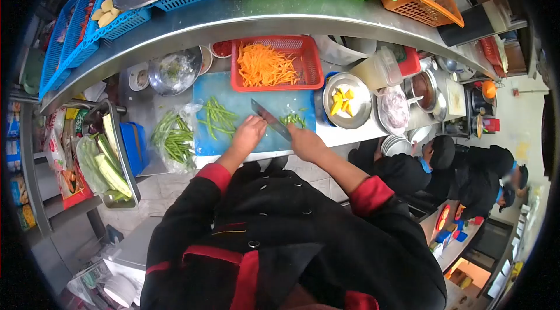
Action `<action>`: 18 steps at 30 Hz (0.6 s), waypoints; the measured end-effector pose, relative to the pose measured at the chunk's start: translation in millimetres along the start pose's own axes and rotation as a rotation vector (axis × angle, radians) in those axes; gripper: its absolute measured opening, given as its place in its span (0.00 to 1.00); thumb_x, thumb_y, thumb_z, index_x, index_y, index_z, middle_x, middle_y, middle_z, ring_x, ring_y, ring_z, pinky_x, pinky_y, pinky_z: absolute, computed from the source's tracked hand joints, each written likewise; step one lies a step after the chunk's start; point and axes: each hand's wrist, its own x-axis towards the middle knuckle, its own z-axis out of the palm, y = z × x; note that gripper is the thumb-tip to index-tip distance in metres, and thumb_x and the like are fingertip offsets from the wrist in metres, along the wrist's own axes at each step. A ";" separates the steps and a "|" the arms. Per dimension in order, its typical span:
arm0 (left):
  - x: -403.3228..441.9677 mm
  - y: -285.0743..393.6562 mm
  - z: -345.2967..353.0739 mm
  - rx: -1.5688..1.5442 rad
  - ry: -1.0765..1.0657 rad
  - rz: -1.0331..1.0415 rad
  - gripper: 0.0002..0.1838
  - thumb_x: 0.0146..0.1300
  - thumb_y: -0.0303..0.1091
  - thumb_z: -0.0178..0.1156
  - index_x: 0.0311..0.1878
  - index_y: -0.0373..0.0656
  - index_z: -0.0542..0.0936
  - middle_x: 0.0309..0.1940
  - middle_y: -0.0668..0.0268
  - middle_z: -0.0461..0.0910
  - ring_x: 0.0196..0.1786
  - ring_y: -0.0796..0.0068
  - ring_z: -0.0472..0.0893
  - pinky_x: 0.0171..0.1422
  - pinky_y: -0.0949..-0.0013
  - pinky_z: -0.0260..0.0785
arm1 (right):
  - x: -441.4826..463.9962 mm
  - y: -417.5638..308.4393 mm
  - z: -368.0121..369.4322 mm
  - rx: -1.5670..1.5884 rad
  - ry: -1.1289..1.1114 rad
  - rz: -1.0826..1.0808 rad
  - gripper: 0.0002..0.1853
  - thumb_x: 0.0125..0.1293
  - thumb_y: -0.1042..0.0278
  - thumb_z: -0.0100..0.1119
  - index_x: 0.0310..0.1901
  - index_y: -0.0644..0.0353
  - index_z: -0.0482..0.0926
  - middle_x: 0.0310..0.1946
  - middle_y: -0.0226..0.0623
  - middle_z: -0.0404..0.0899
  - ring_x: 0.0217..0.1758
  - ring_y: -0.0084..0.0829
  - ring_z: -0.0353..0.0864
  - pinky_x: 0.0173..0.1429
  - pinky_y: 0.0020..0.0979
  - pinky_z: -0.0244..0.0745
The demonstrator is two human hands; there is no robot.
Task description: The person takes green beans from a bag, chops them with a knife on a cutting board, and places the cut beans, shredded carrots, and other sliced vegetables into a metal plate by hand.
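My right hand (307,143) is wrapped round the handle of a knife (270,118), whose blade slants up and left over the blue cutting board (224,85). Beside the blade, my left hand (250,133) has its fingers curled together near the board's front edge; what they hold, if anything, is hidden. Whole green beans (217,116) lie left of my hands, and cut bean pieces (293,119) lie right of the blade. More beans sit in a clear plastic bag (177,138) at the board's left. A red basket (315,65) of shredded carrot (265,66) rests at the board's back.
A metal bowl (360,118) with yellow pieces stands right of the board, a steel bowl (174,79) at its back left. Baskets line the raised shelf (245,18). A tray (133,184) of vegetables is at left. Several co-workers (484,170) stand at right.
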 end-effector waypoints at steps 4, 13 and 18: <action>5.5 -7.8 -2.2 0.006 -0.037 -0.023 0.05 0.58 0.26 0.63 0.38 0.40 0.84 0.39 0.60 0.83 0.48 0.57 0.81 0.53 0.60 0.76 | 10.3 11.9 37.3 0.042 0.123 0.005 0.14 0.67 0.70 0.52 0.53 0.60 0.67 0.34 0.60 0.84 0.37 0.60 0.86 0.42 0.59 0.80; 23.4 -79.6 -114.3 0.542 -0.522 -0.195 0.11 0.61 0.34 0.60 0.43 0.45 0.87 0.42 0.61 0.83 0.49 0.56 0.78 0.61 0.55 0.70 | -25.5 30.0 36.2 0.159 0.020 -0.045 0.19 0.68 0.67 0.56 0.56 0.61 0.66 0.31 0.61 0.82 0.39 0.64 0.82 0.45 0.59 0.76; 34.0 -40.5 -51.7 0.226 -0.254 0.060 0.10 0.61 0.32 0.60 0.43 0.44 0.85 0.40 0.61 0.81 0.50 0.56 0.78 0.59 0.55 0.73 | -21.9 67.3 23.4 0.143 0.119 0.040 0.19 0.68 0.66 0.56 0.57 0.59 0.66 0.32 0.60 0.82 0.37 0.63 0.83 0.43 0.60 0.77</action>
